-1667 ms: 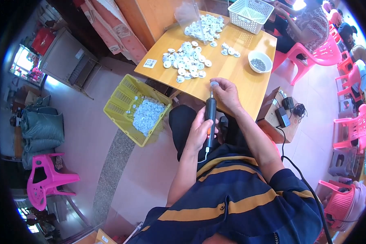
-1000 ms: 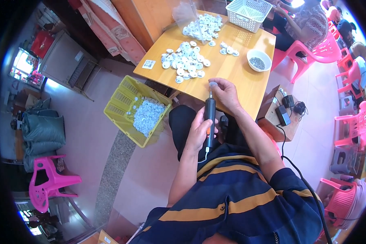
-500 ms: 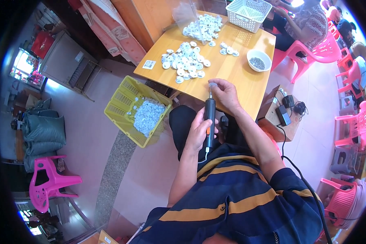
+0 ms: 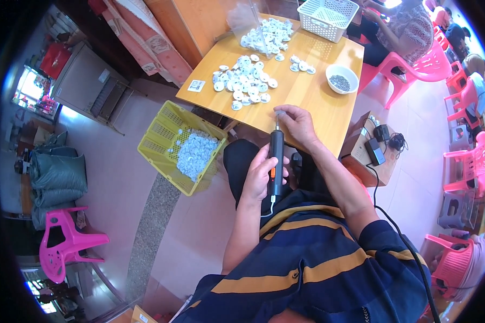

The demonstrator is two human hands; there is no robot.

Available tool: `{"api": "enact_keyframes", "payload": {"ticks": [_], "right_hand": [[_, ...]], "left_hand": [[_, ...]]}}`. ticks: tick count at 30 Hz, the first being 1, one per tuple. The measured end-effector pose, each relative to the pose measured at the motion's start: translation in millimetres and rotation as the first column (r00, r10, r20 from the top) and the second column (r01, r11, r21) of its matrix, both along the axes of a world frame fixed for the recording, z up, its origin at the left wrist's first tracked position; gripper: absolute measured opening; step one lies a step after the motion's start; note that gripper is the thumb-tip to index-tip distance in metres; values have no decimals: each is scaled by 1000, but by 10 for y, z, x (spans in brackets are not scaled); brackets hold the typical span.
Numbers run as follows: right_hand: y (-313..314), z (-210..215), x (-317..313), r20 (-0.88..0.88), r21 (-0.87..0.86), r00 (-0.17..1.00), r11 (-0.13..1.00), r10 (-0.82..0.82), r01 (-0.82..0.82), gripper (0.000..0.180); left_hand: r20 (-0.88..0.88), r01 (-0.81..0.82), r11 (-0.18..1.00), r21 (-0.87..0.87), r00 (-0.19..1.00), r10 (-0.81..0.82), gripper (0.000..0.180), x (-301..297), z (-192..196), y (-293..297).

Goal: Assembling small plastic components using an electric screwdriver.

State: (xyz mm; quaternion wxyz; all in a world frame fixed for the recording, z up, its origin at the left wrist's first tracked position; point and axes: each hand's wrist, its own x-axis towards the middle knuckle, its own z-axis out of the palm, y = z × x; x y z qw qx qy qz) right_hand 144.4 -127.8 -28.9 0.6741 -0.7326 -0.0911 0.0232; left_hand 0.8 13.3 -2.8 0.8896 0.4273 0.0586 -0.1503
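My left hand (image 4: 257, 176) is wrapped round a black electric screwdriver (image 4: 276, 146) with an orange switch. The tool points away from me, and a white cord leaves its near end. At its bit, just over the table's near edge, my right hand (image 4: 298, 126) pinches a small whitish round piece (image 4: 280, 113), mostly covered by the fingers. Beyond my hands, a heap of white round plastic pieces (image 4: 245, 82) lies on the wooden table (image 4: 307, 91). To its right a white bowl (image 4: 342, 79) holds many small metal parts, apparently screws.
A yellow crate (image 4: 161, 140) with many white pieces stands on the floor at the left. More white pieces spill from a clear container (image 4: 253, 32) at the table's back, beside a white basket (image 4: 328, 20). Right of my arm, power adapters (image 4: 375, 152) sit on a wooden box.
The screwdriver has turned slightly in my left hand, so more of its orange switch shows. Both hands stay in nearly the same place, the right still at the bit.
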Motion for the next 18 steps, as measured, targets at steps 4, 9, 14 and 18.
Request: {"api": "enact_keyframes", "payload": {"ticks": [4, 9, 14, 18], "right_hand": [[-16, -69, 25, 10, 24, 1000, 1000, 0, 0, 18], [9, -17, -7, 15, -4, 1000, 1000, 7, -7, 18], [-13, -87, -10, 131, -111, 991, 994, 36, -22, 19], [21, -11, 8, 20, -53, 1000, 998, -17, 18, 20]], "left_hand": [[8, -1, 1000, -24, 1000, 2, 52, 9, -18, -14], [-6, -6, 999, -44, 1000, 6, 51, 13, -48, 4], [-32, -9, 1000, 10, 999, 9, 49, 28, 5, 1], [-11, -1, 1000, 10, 1000, 1, 50, 37, -10, 24]]}}
